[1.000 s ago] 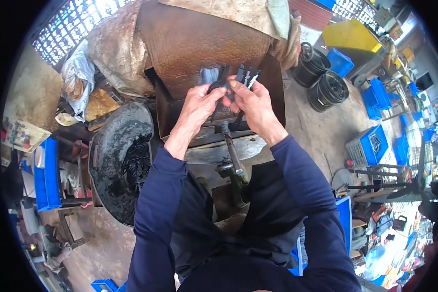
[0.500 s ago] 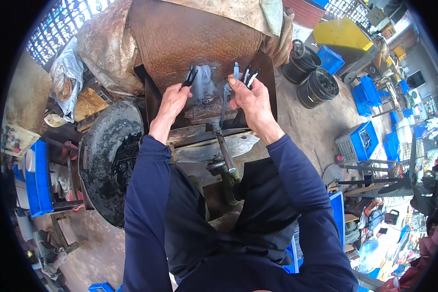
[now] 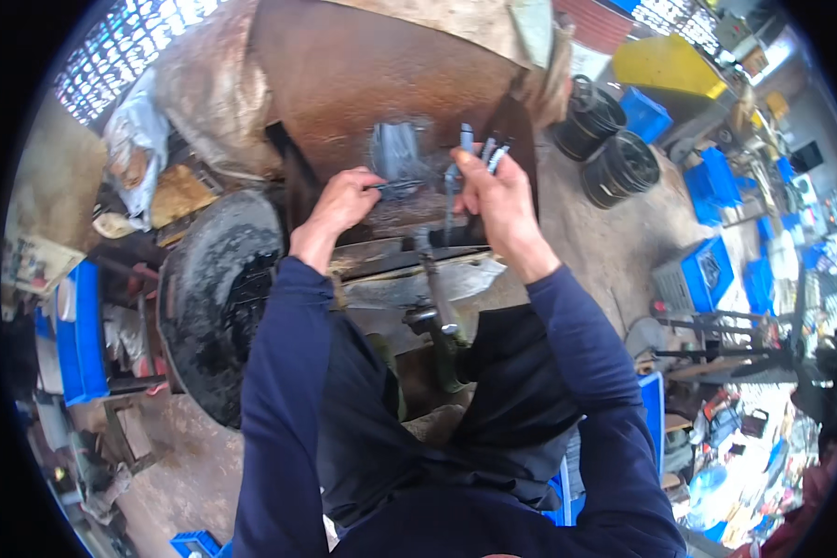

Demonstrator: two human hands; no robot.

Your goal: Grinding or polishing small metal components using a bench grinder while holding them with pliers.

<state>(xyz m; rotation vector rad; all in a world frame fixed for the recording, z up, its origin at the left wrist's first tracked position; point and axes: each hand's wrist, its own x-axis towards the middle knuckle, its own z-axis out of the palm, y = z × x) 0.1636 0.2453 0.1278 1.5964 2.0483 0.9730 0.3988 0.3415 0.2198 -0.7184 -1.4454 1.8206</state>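
My left hand (image 3: 346, 203) is closed, gripping a slim dark metal piece (image 3: 381, 185) by its near end. Its far end lies at the lower edge of a pale grey, streaked patch (image 3: 395, 149) that looks like a spinning wheel in the brown housing. Fingers hide most of this piece. To the right of the wheel, my right hand (image 3: 498, 200) is closed around several slim metal pieces (image 3: 466, 139), some grey and some dark with bright ends. One long grey piece hangs down below the thumb. Their exact kind cannot be made out.
A worn brown sheet (image 3: 363, 65) rises behind the wheel. At my left stands a large round black pan (image 3: 205, 270) with dark pieces in it. Black buckets (image 3: 620, 169) and blue crates (image 3: 704, 270) stand on the right. A metal bar (image 3: 434, 284) juts toward my knees.
My left hand has moved slightly right and down, bringing its dark piece from upright to nearly level at the wheel's lower edge. My right hand still holds its pieces. The whole view has shifted slightly.
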